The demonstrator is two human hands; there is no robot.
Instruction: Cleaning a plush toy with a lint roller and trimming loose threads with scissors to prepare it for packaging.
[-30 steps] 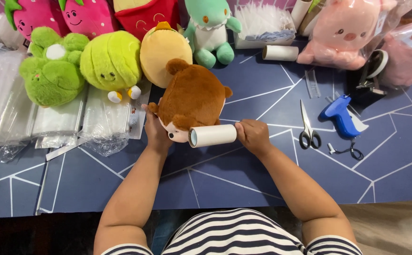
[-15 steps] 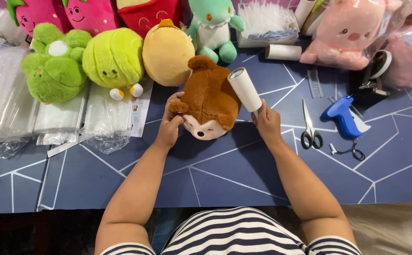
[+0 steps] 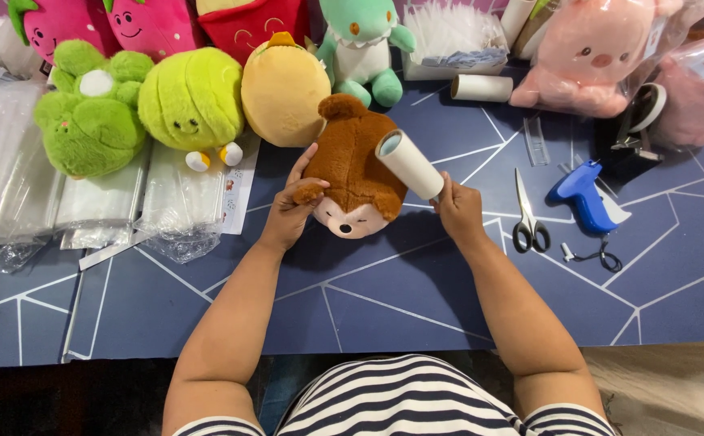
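A brown plush animal (image 3: 352,165) lies upside down on the blue table (image 3: 384,299), its pale face toward me. My left hand (image 3: 291,206) grips its left side at the paw. My right hand (image 3: 458,211) holds a white lint roller (image 3: 410,164), whose roll rests against the plush's right side, tilted up to the left.
Green (image 3: 89,121), lime (image 3: 193,98) and yellow (image 3: 285,89) plush toys line the back, with a teal one (image 3: 361,48) and bagged pink ones (image 3: 590,52). Clear plastic bags (image 3: 85,202) lie at left. Scissors (image 3: 528,214), a blue tagging gun (image 3: 582,194) and a spare roll (image 3: 481,87) lie at right.
The plush has been turned and shifted slightly between my hands. The roller went from lying across the plush's face to tilting at its right side, then slid closer against it.
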